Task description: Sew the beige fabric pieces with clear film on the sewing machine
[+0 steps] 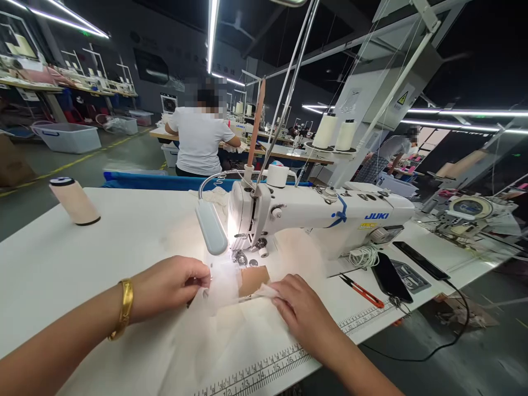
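Observation:
Thin, sheer off-white fabric (231, 324) lies across the table's front and runs up under the head of a white sewing machine (305, 206). My left hand (175, 286), with a gold bracelet at the wrist, pinches the fabric just left of the needle area. On the right, my right hand (299, 308) is closed on a folded edge of the same cloth. Between the two hands a brown piece (253, 280) shows beside the presser foot. A lamp (211, 226) lights this spot, and glare washes out the needle itself.
A cream thread cone (75, 201) stands at the table's left. Orange-handled thread snips (362, 290), a black phone (391, 278) and a dark flat device (421, 260) lie at right. A printed ruler (264, 374) follows the front edge. Ahead, a person in white (200, 140) sits at another machine.

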`<state>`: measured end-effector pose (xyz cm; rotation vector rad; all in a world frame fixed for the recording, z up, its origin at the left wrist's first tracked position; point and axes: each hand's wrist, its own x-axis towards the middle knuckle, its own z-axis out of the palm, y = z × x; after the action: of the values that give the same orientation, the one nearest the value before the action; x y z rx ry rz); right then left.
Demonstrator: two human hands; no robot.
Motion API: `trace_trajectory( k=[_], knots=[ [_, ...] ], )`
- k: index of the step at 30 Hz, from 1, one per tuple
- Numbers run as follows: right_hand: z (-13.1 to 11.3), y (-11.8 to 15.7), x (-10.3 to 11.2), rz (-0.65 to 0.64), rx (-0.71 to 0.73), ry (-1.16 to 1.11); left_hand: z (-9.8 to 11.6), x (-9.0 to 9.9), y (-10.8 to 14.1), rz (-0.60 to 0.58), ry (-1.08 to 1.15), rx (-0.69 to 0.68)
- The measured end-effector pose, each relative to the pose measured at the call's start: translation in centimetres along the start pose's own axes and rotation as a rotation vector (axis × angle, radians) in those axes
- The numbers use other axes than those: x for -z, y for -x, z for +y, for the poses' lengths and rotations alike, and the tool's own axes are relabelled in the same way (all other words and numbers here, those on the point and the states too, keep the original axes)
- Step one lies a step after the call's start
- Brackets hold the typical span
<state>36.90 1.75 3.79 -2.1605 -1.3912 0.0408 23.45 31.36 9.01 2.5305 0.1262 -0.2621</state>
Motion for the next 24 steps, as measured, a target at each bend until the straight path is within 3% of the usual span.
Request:
trace_trajectory(
  k=[3,6,8,11,12,14,15,16,18,20,22,24],
  knots=[
    [1.5,-1.0,1.1,0.112,-0.006,0.016,0.1,0.8,0.7,0.011,-0.029,0.033],
    [4.5,-1.9,4.0,0.397,-0.126,0.158,1.2,1.5,1.5,0.039,-0.019,0.080],
    [5.8,-2.1,5.8,0.502,-0.180,0.222,1.7,1.6,1.7,0.035,-0.026,0.141],
    [4.3,-1.7,5.9,0.667,-0.107,0.424,1.7,1.2,1.5,0.001,-0.065,0.182],
    [2.8,-1.4,5.0,0.629,0.007,0.378,1.5,0.9,1.3,-0.001,-0.073,0.173],
    [-0.8,-0.9,2.2,0.302,0.213,0.127,1.0,0.3,0.9,0.005,-0.067,0.144],
    [-2.6,-0.9,0.6,0.111,0.241,0.020,0.9,0.0,0.8,0.005,-0.054,0.132],
    [-4.1,-0.9,-0.9,0.004,0.280,-0.036,0.8,-0.2,0.7,0.004,-0.039,0.125],
    [-5.6,-1.5,-2.9,-0.003,0.360,-0.030,0.7,-0.3,0.7,-0.003,-0.020,0.126],
    [-4.9,-2.3,-2.9,-0.021,0.340,-0.040,0.8,-0.4,0.8,-0.004,-0.011,0.134],
    [-2.5,-3.0,-0.7,0.070,0.309,-0.041,0.8,-0.3,1.0,0.004,-0.008,0.142],
    [0.9,-3.4,2.6,0.174,0.220,0.106,0.9,-0.3,1.1,0.015,-0.010,0.147]
  ],
)
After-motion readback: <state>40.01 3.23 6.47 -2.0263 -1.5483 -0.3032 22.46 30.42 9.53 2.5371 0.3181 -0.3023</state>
